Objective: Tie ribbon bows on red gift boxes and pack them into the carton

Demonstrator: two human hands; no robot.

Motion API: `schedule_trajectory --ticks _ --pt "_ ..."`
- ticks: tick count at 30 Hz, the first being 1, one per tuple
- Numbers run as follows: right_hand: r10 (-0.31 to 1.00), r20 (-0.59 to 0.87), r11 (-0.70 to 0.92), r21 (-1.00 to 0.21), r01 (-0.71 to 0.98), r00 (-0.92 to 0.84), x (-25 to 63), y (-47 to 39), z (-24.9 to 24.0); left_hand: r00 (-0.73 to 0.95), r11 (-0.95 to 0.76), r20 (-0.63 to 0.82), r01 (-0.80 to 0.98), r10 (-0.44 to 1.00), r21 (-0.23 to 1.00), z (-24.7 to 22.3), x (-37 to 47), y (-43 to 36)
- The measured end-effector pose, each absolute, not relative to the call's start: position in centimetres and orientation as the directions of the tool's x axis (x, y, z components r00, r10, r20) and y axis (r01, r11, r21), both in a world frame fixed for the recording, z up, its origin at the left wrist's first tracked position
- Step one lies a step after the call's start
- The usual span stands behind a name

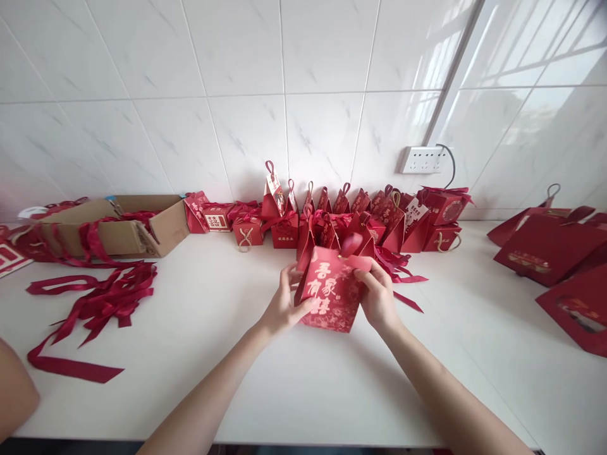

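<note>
We held a red paper gift box with pale pink characters and floral print (pixel 334 287) between both hands, in the middle of the view and in front of the other boxes. Our left hand (pixel 287 303) gripped its left side, the thumb pressed on the printed front and the fingers at the side panel. Our right hand (pixel 379 294) had its grip closed on the upper right edge. The box was tilted, with a blurred dark pink loop (pixel 351 244) at its top; we could not tell whether its base touched the smooth white surface (pixel 332 392).

Just behind it, a crowded group of small red paper boxes, many with ribbon loops (pixel 286 235), stood along the white marbled tile wall (pixel 246 57). Loose dark red ribbon ends (pixel 410 278) lay beside them, beyond our right hand. On the left was an open brown cardboard box (pixel 171 230) with red ribbons inside and over its front wall, and a tangled heap of dark red satin ribbon (pixel 111 300) lay nearer to us. Large red boxes with handles (pixel 538 246) sat at the far right. A white socket strip (pixel 422 160) with a dark cable (pixel 453 165) was on the wall. Bare skin of a person (pixel 14 392) showed at the left edge.
</note>
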State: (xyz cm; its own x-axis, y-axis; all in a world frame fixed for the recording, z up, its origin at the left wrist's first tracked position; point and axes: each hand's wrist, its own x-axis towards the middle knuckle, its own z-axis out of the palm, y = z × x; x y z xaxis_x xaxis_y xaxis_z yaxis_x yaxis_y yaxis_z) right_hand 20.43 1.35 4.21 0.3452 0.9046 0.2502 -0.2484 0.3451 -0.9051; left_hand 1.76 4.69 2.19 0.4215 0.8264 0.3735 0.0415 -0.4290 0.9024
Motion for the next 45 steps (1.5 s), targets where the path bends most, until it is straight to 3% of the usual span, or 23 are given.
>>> schedule_trajectory --ticks 4,6,10,14,17,19,24,35,41,45 --pt "0.861 0.223 0.413 -0.831 -0.373 0.457 21.3 2.4 3.8 0.515 -0.232 0.213 -0.027 0.830 0.972 1.9 2.2 4.8" --pt "0.874 0.207 0.406 -0.808 -0.427 0.439 21.5 2.8 3.6 0.485 -0.232 0.233 -0.064 0.842 0.971 1.9 2.3 4.6" --pt "0.909 0.209 0.377 -0.780 -0.500 0.360 21.3 3.0 3.4 0.263 -0.532 0.507 0.032 0.821 0.846 2.1 2.1 4.2" --pt "0.954 0.196 0.294 -0.763 -0.576 0.226 21.1 2.7 3.7 0.289 -0.740 0.688 0.144 0.666 0.657 2.1 1.7 4.0" --pt "0.963 0.145 0.252 -0.781 -0.572 0.227 21.2 2.6 3.8 0.274 -0.770 0.725 0.116 0.632 0.627 2.2 1.6 4.1" --pt "0.967 0.080 0.202 -0.815 -0.543 0.241 21.3 2.9 3.5 0.207 -0.695 0.675 0.036 0.708 0.718 2.4 1.7 4.2" --pt "0.969 -0.134 -0.006 -0.856 -0.517 0.210 21.1 3.7 2.0 0.167 -0.332 0.354 -0.143 0.920 0.932 3.8 1.7 4.0" --pt "0.935 -0.286 -0.132 -0.830 -0.541 0.209 20.1 3.2 2.7 0.187 -0.218 0.257 -0.207 0.948 0.954 4.8 1.9 3.3" --pt "0.933 -0.179 0.000 -0.868 -0.497 0.312 19.9 2.7 3.0 0.200 -0.189 0.244 -0.262 0.949 0.946 4.3 2.1 3.7" --pt "0.871 0.084 0.214 -0.952 -0.220 0.483 19.7 1.5 3.7 0.289 -0.053 0.160 -0.345 0.944 0.937 3.8 2.2 4.2"
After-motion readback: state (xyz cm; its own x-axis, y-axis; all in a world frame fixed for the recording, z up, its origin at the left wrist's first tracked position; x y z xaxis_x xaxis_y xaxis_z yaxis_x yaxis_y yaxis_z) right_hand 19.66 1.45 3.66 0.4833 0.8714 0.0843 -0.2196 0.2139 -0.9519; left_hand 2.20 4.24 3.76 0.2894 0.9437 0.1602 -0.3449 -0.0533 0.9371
